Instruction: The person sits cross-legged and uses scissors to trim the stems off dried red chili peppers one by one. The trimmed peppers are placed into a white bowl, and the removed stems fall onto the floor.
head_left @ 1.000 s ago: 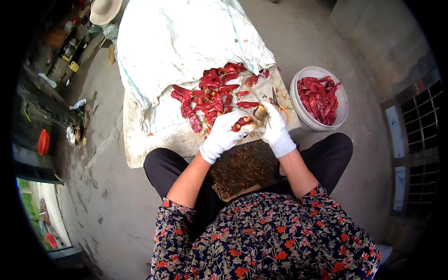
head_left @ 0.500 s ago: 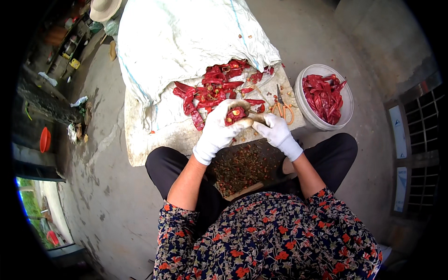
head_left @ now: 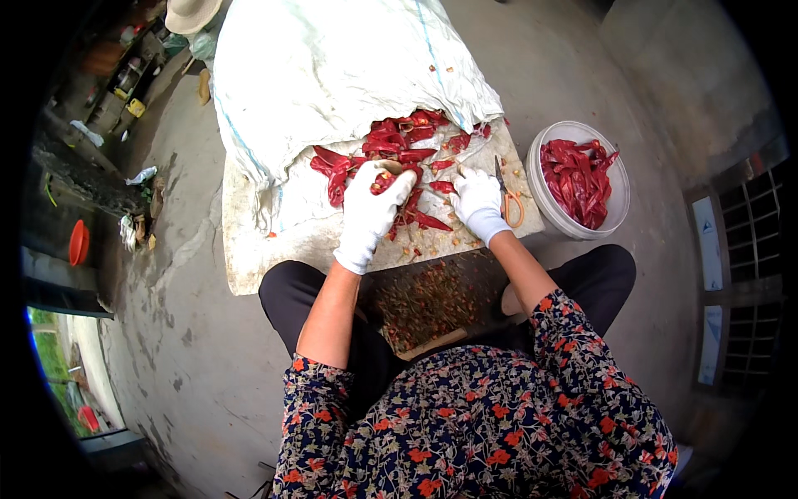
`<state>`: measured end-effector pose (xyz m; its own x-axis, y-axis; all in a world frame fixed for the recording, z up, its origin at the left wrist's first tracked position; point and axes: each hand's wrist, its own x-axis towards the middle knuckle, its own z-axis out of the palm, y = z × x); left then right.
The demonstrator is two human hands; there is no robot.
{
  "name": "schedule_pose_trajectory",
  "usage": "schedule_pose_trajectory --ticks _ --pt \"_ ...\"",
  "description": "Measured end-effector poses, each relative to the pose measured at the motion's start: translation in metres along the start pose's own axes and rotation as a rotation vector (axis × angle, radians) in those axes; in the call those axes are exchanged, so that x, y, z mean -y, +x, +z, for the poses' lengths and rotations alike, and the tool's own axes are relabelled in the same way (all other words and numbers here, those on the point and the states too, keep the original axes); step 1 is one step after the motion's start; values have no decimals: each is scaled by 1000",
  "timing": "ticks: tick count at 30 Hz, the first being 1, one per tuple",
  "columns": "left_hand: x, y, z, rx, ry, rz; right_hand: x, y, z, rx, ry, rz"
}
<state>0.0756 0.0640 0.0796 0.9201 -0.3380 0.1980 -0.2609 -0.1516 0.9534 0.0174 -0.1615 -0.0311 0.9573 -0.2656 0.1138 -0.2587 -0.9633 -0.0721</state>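
My left hand (head_left: 369, 209), in a white glove, has its fingers curled round dried red chili peppers (head_left: 383, 182) at the near side of a loose pile. More dried red peppers (head_left: 337, 170) lie around and beyond it, partly under the white sack. To the right, my gloved right hand (head_left: 480, 200) rests low over the board with its fingers bent inward. A small red pepper (head_left: 442, 186) lies against its left edge; what its fingers hold, if anything, is hidden. Just right of this hand lie scissors (head_left: 514, 208) with orange handles, blades pointing away.
A white bucket (head_left: 534, 179) of red peppers stands at the right of the pale board (head_left: 249, 266). The large white woven sack (head_left: 332, 75) covers the board's far part. Between my knees sits a container of stem scraps (head_left: 428, 303). Crumbs and seeds dot the board.
My hands have moved apart, after being together around a bunch of peppers. The left has lowered onto the pile's near side; the right has shifted slightly away from me, beside the scissors.
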Motion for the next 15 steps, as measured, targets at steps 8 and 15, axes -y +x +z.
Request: schedule_pose_trajectory --ticks 8,15 --pt "21 1 16 203 -206 -212 3 -2 -13 -61 861 288" --pt "44 -3 26 139 -463 -223 32 -25 -44 -152 698 -166"
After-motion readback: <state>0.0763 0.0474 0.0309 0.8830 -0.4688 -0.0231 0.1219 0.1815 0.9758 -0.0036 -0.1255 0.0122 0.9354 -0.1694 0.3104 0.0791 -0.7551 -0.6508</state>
